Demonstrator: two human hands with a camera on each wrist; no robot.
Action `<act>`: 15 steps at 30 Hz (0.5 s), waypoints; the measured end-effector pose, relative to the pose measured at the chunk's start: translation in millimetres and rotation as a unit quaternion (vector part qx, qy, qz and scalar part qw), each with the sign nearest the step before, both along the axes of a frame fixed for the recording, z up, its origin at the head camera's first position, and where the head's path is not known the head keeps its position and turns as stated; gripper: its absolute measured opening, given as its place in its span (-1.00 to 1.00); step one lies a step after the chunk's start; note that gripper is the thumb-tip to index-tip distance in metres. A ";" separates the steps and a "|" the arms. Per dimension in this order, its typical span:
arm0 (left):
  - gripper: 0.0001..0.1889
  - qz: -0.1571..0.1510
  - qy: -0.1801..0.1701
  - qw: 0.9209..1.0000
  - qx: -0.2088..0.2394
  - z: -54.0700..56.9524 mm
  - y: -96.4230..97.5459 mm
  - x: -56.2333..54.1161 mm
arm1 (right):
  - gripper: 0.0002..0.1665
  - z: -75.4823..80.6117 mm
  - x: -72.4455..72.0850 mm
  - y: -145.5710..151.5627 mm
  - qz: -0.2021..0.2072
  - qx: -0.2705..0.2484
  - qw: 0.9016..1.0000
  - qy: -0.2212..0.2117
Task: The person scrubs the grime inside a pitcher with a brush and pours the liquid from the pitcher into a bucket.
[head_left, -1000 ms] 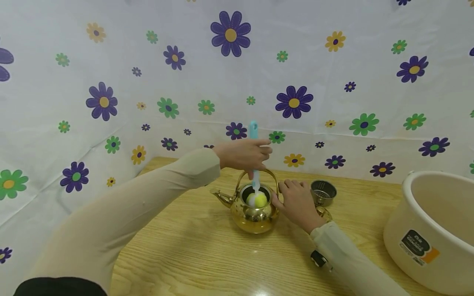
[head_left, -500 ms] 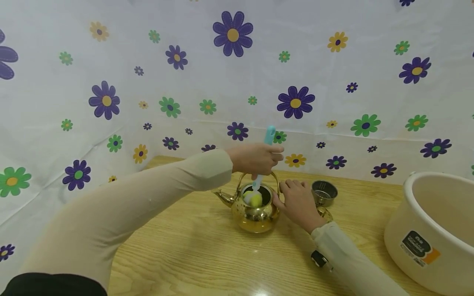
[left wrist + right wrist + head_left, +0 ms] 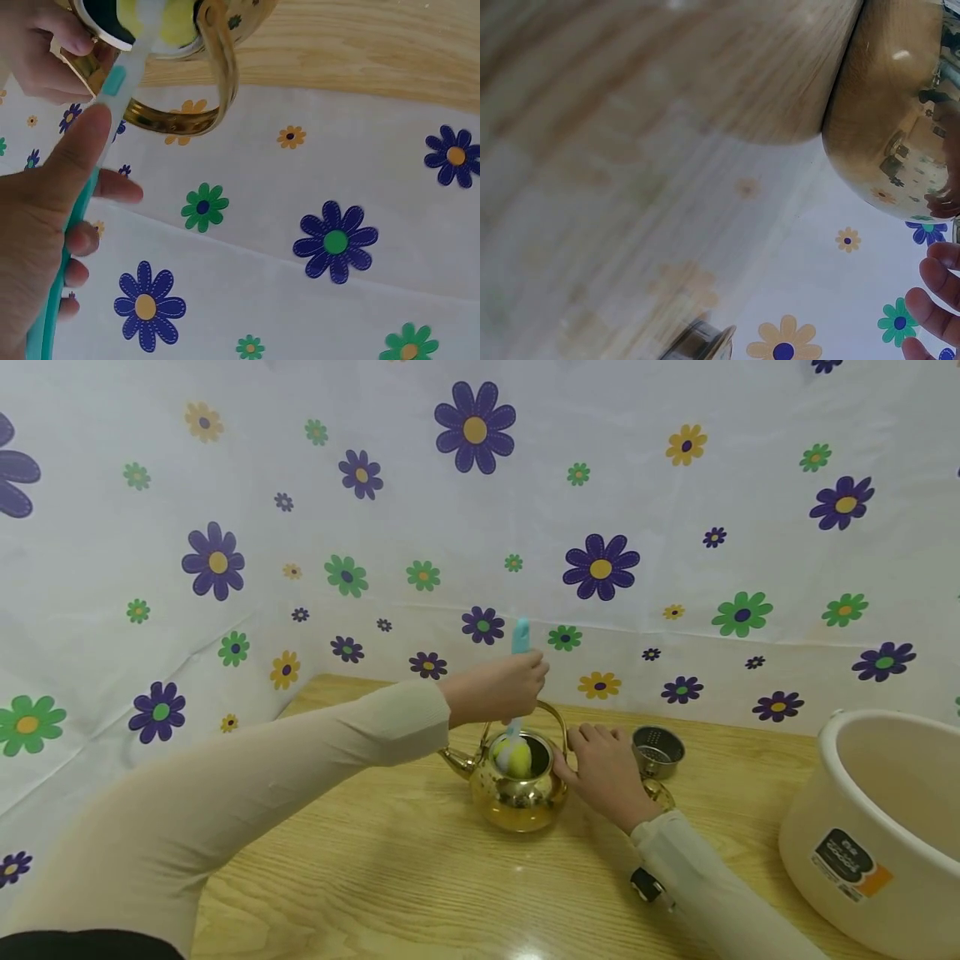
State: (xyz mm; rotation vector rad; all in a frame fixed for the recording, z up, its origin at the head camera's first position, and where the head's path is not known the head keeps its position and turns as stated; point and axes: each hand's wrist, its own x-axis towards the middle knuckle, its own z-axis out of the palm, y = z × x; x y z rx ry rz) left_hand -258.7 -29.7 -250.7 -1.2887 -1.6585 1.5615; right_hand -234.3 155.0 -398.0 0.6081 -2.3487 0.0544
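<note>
A gold teapot (image 3: 517, 806) with an upright arched handle stands lidless on the table, spout to the left. My left hand (image 3: 498, 687) grips a sponge brush by its turquoise handle (image 3: 521, 637); in the left wrist view the thumb (image 3: 82, 142) lies along it. The brush's yellow and white sponge head (image 3: 513, 758) is inside the teapot's mouth. My right hand (image 3: 606, 768) holds the teapot at its right side, thumb by the rim and fingers at the handle's base. In the right wrist view, its fingertips (image 3: 934, 300) show beside the shiny teapot body (image 3: 885, 112).
Behind my right hand stands a perforated metal strainer (image 3: 657, 752), and a gold lid (image 3: 658, 795) lies partly hidden by that wrist. A large cream bucket (image 3: 840, 827) occupies the table's right side. A flowered cloth (image 3: 420, 510) hangs along the back.
My left hand first swung right, tilting the brush, then came back left with the brush more upright. Its fingers are now more curled. The right hand and teapot stay put.
</note>
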 end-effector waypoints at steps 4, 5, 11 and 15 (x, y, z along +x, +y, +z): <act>-0.60 0.011 0.016 0.999 0.034 -6.1 -11.9 2.6 | -0.68 -0.6 -0.3 0.1 0.004 -0.002 1.000 0.008; -0.65 0.015 0.019 0.999 0.039 -7.5 -14.8 3.7 | -0.68 -0.6 -0.3 0.2 0.005 -0.003 1.000 0.010; -0.77 0.032 0.031 0.996 0.076 -16.7 -30.7 9.9 | -0.68 0.3 -0.5 0.4 0.005 -0.004 1.000 0.015; -0.65 0.040 0.029 0.992 0.119 -25.2 -39.4 12.6 | -0.68 0.3 -0.9 0.1 0.006 -0.005 1.000 0.009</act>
